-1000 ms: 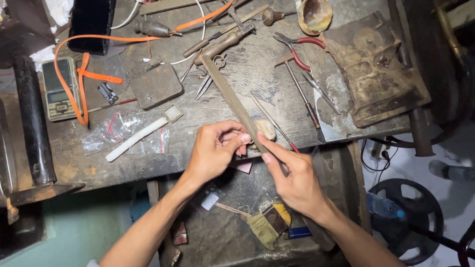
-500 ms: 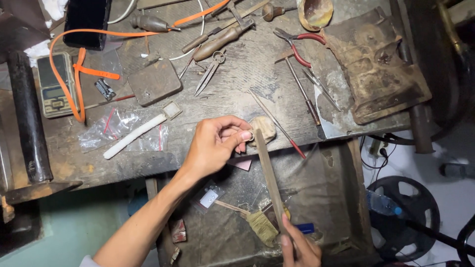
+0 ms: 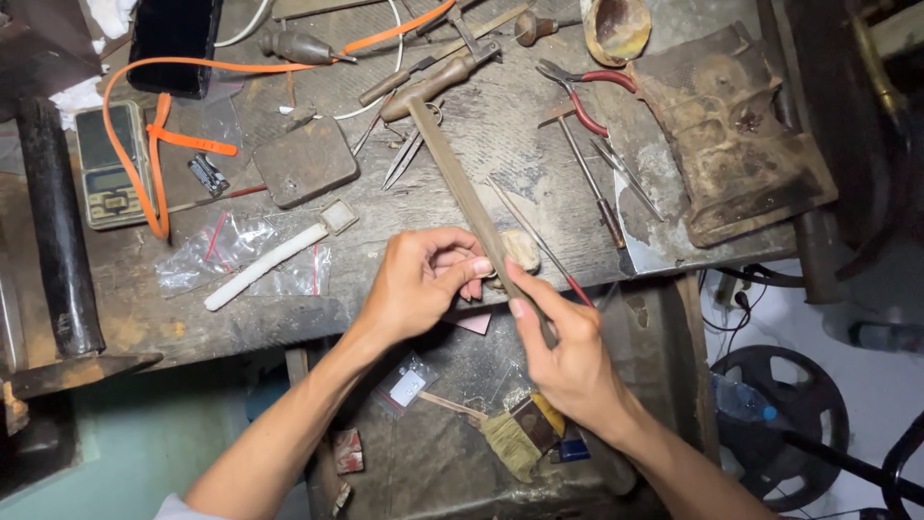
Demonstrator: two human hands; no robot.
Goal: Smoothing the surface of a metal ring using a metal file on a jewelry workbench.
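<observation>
The left hand (image 3: 419,284) pinches a small workpiece, mostly hidden behind its fingertips, against the pale wooden bench pin (image 3: 523,249) at the front edge of the table (image 3: 500,144). Its fingers are closed together on that piece, thumb pressed to forefinger. The right hand (image 3: 568,351) grips the near end of a long flat file (image 3: 462,183), fingers clamped round it with the forefinger laid along the top; the blade runs up and away across the pin toward the wooden-handled tools.

To file well here, the piece probably needs to stay braced hard on the pin while the file travels straight and level, pressing on the push only. The red-handled pliers (image 3: 582,91), the thin red-tipped rod (image 3: 544,246) just beside the pin and a brush (image 3: 510,438) on the shelf below lie clear of the stroke.
</observation>
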